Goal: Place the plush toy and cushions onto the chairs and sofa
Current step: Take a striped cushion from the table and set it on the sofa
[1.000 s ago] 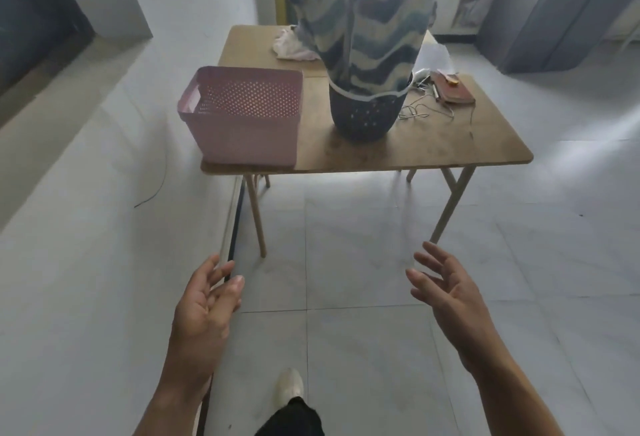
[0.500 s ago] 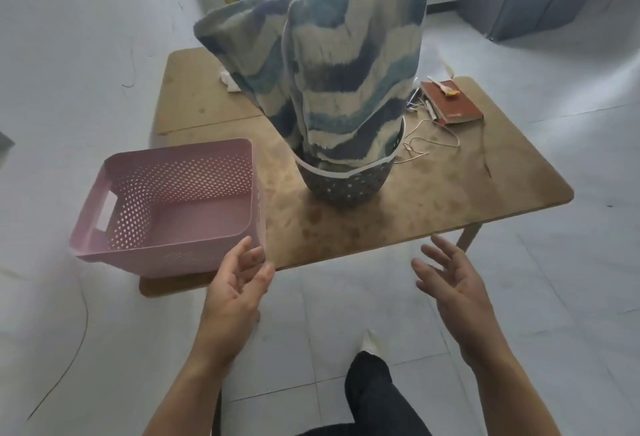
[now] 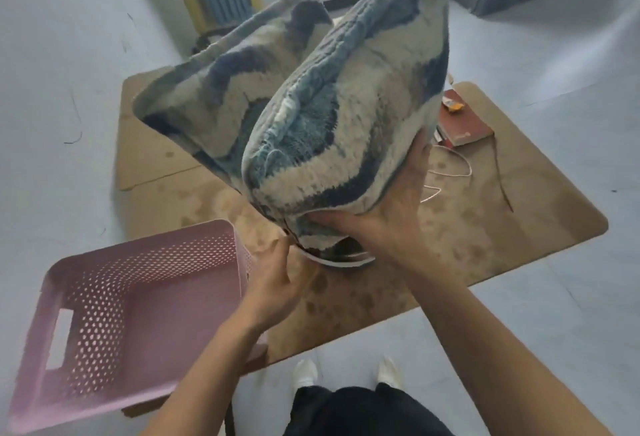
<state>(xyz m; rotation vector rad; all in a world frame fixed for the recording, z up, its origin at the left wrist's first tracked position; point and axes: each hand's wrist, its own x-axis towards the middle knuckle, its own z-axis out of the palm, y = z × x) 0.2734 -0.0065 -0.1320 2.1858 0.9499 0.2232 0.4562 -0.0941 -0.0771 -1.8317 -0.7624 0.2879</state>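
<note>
Two blue-and-cream wavy cushions stand upright in a dark round basket (image 3: pixel 341 257) on the wooden table (image 3: pixel 485 220). My right hand (image 3: pixel 391 207) grips the lower right side of the near cushion (image 3: pixel 349 123), with fingers curled under its bottom corner. The far cushion (image 3: pixel 221 96) leans behind it to the left. At the basket's white rim, my left hand (image 3: pixel 277 272) touches the near cushion's bottom left corner. I cannot tell whether it grips. No plush toy, chair or sofa is in view.
A pink perforated crate (image 3: pixel 114 314) sits empty on the table's near left corner, close to my left forearm. A reddish notebook (image 3: pixel 464 123) and white cable (image 3: pixel 450 172) lie at the table's right. Pale floor tiles surround the table.
I have stepped up to the table. Both hands rose from open in the air below the edge to the near cushion and the basket rim.
</note>
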